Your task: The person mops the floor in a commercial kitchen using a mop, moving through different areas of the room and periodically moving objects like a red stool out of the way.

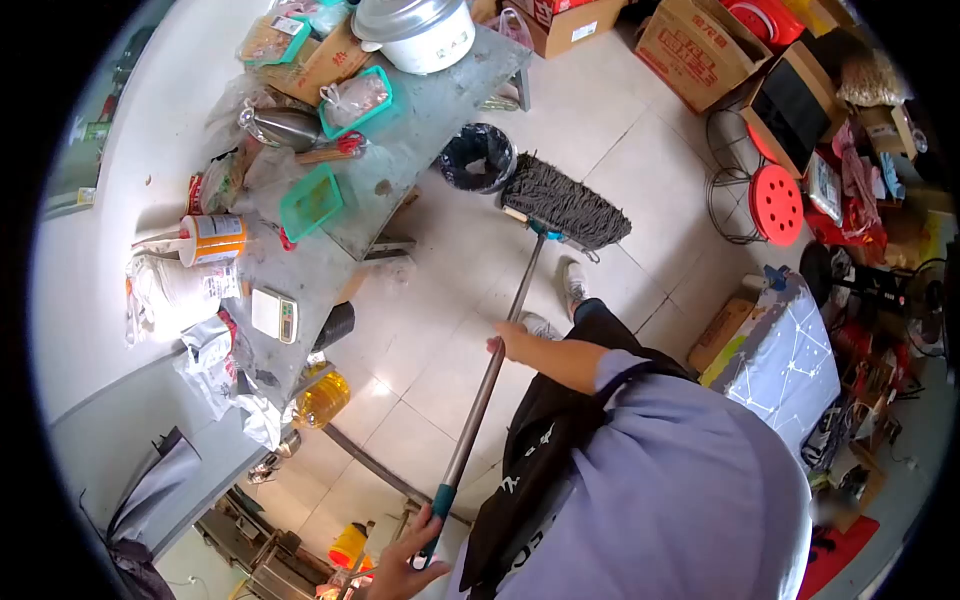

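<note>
A mop (486,385) with a long metal pole slants across the view. Its wide, dark grey shaggy head (568,203) lies on the tiled floor. Around the middle of the pole my right hand (508,342) is closed, with the forearm reaching in from the right. Lower down in the view, my left hand (408,560) grips the teal-green upper end of the handle; part of that hand is cut off by the frame's bottom edge. Touching or very close to the mop head is a bin (478,158) lined with a black bag.
Left, a grey table (385,205) carries a white pot (415,35), green baskets (312,202) and a small scale (275,315). A jug of yellow oil (322,398) stands below. Cardboard boxes (698,55), a red stool (776,205) and a cloth-covered block (785,365) line the right.
</note>
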Demonstrator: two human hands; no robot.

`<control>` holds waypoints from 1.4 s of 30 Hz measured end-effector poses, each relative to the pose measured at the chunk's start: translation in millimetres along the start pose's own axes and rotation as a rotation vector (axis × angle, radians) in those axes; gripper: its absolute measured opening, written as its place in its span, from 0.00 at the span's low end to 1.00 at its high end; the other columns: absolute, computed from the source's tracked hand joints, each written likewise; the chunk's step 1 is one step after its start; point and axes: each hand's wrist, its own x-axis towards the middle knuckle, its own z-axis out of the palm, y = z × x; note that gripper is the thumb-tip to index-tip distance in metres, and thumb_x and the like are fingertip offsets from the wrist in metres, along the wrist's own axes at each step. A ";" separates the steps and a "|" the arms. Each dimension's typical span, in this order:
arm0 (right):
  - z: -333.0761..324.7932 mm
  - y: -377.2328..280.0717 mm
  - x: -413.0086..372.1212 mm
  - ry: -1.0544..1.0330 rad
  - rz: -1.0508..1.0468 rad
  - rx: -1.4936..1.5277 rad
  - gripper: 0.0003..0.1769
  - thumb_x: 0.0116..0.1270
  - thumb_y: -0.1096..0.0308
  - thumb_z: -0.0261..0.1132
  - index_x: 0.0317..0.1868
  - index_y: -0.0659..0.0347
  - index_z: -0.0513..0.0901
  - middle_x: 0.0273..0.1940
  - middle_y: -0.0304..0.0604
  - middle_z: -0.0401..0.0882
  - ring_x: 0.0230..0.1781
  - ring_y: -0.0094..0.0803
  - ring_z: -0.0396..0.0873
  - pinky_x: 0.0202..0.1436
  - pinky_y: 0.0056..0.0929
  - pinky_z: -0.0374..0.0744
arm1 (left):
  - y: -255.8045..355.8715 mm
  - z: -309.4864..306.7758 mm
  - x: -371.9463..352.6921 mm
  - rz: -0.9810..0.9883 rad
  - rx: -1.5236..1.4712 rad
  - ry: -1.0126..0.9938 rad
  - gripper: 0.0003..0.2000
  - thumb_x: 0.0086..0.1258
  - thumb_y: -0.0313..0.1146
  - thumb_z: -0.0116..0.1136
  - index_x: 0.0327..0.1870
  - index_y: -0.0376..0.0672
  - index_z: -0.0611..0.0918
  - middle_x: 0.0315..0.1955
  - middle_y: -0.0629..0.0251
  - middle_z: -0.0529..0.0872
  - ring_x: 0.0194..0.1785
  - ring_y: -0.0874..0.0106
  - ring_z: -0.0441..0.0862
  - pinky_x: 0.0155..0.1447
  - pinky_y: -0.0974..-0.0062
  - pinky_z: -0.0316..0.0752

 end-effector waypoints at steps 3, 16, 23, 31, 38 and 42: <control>0.0 -13.6 6.6 0.059 0.009 -0.034 0.17 0.59 0.71 0.57 0.48 0.66 0.66 0.26 0.52 0.72 0.22 0.42 0.75 0.24 0.42 0.79 | 51.7 23.7 33.0 -0.557 0.591 0.146 0.22 0.60 0.45 0.56 0.52 0.41 0.76 0.26 0.53 0.81 0.25 0.55 0.77 0.29 0.61 0.71; -16.5 -84.5 -45.4 0.426 0.050 0.156 0.20 0.55 0.54 0.48 0.43 0.56 0.73 0.28 0.45 0.77 0.25 0.40 0.75 0.29 0.37 0.73 | -95.6 132.2 -33.4 -0.659 0.323 0.224 0.13 0.55 0.39 0.61 0.39 0.43 0.79 0.31 0.51 0.82 0.37 0.57 0.81 0.39 0.66 0.74; -41.7 -273.6 -15.6 0.253 -0.818 -0.404 0.20 0.47 0.75 0.60 0.40 0.64 0.62 0.22 0.44 0.69 0.18 0.32 0.70 0.16 0.31 0.70 | -60.6 148.6 149.4 -0.616 0.167 0.177 0.15 0.61 0.43 0.54 0.42 0.42 0.77 0.20 0.53 0.79 0.26 0.58 0.79 0.30 0.68 0.72; -76.9 -462.9 -59.4 0.451 -0.493 -0.415 0.20 0.57 0.71 0.55 0.50 0.61 0.63 0.29 0.53 0.74 0.17 0.36 0.75 0.16 0.34 0.78 | 92.7 202.7 504.5 -0.663 -0.772 -0.257 0.13 0.69 0.50 0.42 0.38 0.51 0.68 0.17 0.70 0.70 0.13 0.81 0.63 0.14 0.82 0.58; -128.5 -393.9 -49.5 0.409 -0.513 -0.608 0.20 0.59 0.67 0.47 0.53 0.62 0.62 0.33 0.53 0.79 0.27 0.39 0.81 0.34 0.36 0.79 | 55.4 252.4 453.8 -0.845 -0.864 -0.315 0.12 0.69 0.50 0.44 0.37 0.53 0.65 0.14 0.69 0.67 0.09 0.78 0.60 0.11 0.78 0.55; -114.8 -327.0 -57.1 0.422 -0.441 -0.572 0.25 0.62 0.65 0.45 0.60 0.62 0.58 0.37 0.53 0.80 0.36 0.42 0.81 0.43 0.38 0.77 | 22.8 229.0 396.0 -0.851 -0.797 -0.328 0.12 0.68 0.48 0.44 0.40 0.50 0.68 0.14 0.69 0.68 0.09 0.78 0.61 0.11 0.79 0.57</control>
